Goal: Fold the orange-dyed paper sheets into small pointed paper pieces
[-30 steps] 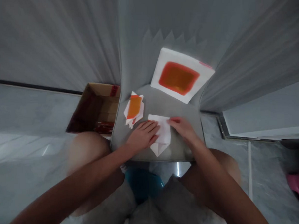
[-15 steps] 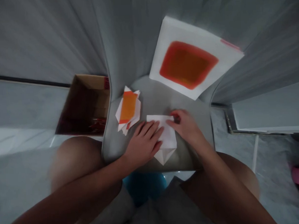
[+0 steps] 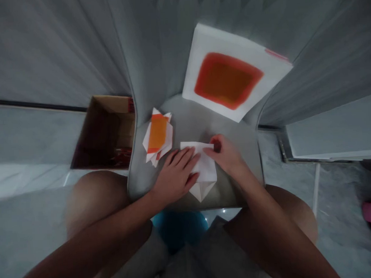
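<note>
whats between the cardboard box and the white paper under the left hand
In the head view, the orange-and-white folded papers and part of the left hand come between the cardboard box and white paper.

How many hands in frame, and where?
2: the left hand lies across the folded white paper; the right hand is at that paper's upper right corner. Some fingertips are partly hidden.
</note>
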A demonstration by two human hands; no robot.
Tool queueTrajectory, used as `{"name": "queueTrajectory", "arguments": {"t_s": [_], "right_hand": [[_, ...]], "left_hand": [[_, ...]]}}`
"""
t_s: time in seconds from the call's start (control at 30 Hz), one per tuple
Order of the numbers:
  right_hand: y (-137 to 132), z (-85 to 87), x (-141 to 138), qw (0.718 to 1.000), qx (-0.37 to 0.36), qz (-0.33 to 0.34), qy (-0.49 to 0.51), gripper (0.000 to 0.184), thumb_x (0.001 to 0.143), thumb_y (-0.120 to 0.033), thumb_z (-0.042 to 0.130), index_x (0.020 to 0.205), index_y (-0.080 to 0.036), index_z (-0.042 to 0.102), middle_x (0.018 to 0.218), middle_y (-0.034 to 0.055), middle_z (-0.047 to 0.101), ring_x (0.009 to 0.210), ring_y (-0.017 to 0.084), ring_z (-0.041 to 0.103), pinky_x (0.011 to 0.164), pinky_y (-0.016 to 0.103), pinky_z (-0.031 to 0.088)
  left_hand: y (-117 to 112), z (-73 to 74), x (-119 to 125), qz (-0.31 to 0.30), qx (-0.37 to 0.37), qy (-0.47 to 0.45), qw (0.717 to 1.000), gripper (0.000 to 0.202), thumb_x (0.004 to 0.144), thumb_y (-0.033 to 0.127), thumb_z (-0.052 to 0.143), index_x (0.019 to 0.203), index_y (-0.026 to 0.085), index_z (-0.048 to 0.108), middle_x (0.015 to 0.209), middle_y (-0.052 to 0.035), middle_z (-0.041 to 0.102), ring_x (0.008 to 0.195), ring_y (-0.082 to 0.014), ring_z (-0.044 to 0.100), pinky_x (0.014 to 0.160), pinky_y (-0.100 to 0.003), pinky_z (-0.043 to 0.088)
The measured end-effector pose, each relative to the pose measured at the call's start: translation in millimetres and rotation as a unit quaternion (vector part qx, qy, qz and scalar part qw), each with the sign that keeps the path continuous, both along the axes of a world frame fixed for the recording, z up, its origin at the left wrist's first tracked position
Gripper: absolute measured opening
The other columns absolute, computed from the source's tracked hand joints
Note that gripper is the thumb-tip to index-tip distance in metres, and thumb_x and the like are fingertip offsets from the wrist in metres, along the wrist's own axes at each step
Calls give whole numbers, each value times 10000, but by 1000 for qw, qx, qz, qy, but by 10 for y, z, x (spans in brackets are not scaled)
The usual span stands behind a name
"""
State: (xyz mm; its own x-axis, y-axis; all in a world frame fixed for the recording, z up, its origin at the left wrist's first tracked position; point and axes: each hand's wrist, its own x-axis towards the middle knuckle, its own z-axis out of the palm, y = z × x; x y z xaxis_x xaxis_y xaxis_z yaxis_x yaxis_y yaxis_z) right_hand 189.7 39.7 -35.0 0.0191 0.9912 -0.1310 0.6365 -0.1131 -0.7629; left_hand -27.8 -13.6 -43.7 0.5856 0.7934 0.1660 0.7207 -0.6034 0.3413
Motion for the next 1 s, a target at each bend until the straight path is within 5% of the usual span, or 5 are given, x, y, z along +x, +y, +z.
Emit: {"name": "queueTrajectory", "arguments": {"t_s": [0.1,0.2,0.43,0.77,1.0], "right_hand": [[-133,3,-53,993,1,-76,85,424,808,-411,708,1169,-198,642,802,18,706,710,206,654,714,362,540],[-230,5,-88,991,8,-96,94,387,852,-426,686,1161,-192,696,852,58,749,744,219,689,737,372,559],[-280,-152,-105,983,167,-12,-73,322,995,-335,520,1130,-231,793,1131,114,771,1059,279,715,980,462,569],[-383,-224,17,939,281,159,-116,300,1047,-294,549,1230,-219,775,1264,95,769,1152,266,717,1032,468,587],[-413,-196,-14,936,278,177,-120,339,1068,-274,504,1278,-186,754,1318,95,748,1226,263,693,1082,471,578]], "left_hand": [[-4,22,-2,3,-13,6,1000,544,1055,414,478,1544,178,501,1654,-92,449,1526,-289,411,1266,-506,315],[-2,53,-3,7,-29,-11,999,589,1043,490,501,1533,163,514,1661,-98,436,1529,-299,402,1256,-514,323],[218,80,-1,61,-66,-114,989,411,1119,298,348,1403,207,631,1427,-37,682,1347,-206,591,1136,-430,449],[265,-18,3,27,5,-11,1000,422,1058,216,473,1462,213,592,1522,-57,609,1383,-253,547,1101,-465,438],[287,-6,28,29,14,10,999,450,1054,224,459,1489,211,572,1525,-69,604,1371,-260,546,1103,-460,435]]}}
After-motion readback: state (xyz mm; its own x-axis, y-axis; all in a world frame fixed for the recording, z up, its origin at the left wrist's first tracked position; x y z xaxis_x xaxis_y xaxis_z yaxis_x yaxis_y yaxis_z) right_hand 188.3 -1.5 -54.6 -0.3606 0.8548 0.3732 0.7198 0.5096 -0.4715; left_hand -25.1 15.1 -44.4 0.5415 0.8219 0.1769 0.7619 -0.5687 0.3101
